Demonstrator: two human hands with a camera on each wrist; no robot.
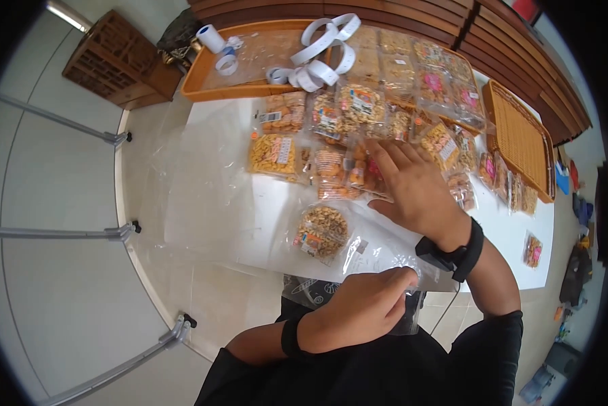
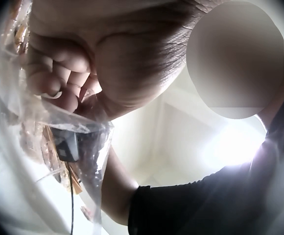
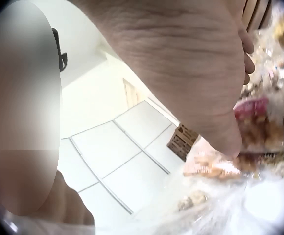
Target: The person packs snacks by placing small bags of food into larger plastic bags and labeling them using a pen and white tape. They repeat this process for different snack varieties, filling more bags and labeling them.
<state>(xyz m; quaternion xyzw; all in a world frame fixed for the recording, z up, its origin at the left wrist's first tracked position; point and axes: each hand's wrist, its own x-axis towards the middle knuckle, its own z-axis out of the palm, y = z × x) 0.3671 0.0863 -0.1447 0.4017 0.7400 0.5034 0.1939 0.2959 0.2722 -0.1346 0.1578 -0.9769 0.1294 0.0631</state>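
Observation:
My left hand (image 1: 361,301) grips the edge of a large clear plastic bag (image 1: 378,243) at the table's near edge. Its curled fingers (image 2: 66,73) show in the left wrist view, with the bag's film hanging below. Within the bag's outline lies a round, labelled pack of mixed nuts (image 1: 323,231). Farther up, my right hand (image 1: 415,189) reaches over the snack packets, fingers extended and thumb apart. Beneath it is a brown snack packet with a pink label (image 3: 259,129), partly hidden by the hand. A packet of orange-brown snacks (image 1: 331,172) lies just left.
Several snack packets (image 1: 273,154) cover the table's middle and far side. An orange tray (image 1: 195,80) holds white label strips (image 1: 315,47) and more packets. Another woven tray (image 1: 520,135) stands at right. One small packet (image 1: 534,250) sits near the right edge.

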